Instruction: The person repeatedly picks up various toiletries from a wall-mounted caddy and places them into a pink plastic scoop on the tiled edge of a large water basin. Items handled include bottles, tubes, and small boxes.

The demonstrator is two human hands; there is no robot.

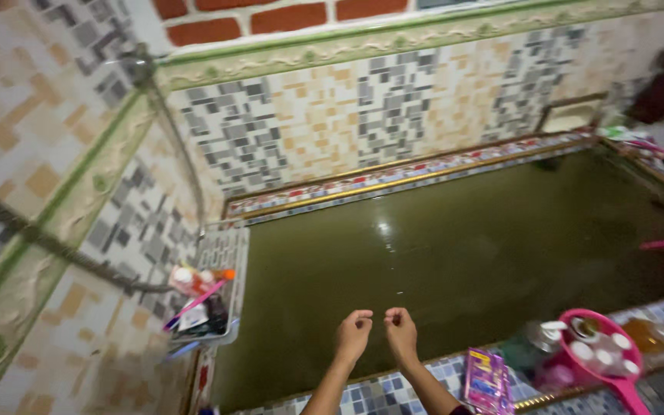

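Note:
My left hand [353,335] and my right hand [401,333] reach out side by side over a tiled water basin full of dark greenish water [470,246]. Both hands have their fingers curled, with fingertips almost touching each other. I cannot see anything clearly between the fingers; if something small is pinched, it is too small to tell. The forearms cross the basin's near tiled rim [393,392].
A white corner basket [220,296] holds toothbrushes and tubes at the left. On the near rim lie a purple sachet strip [488,380], a pink dipper with white bottles [605,350] and a clear bottle. A metal pipe [170,131] runs down the tiled wall.

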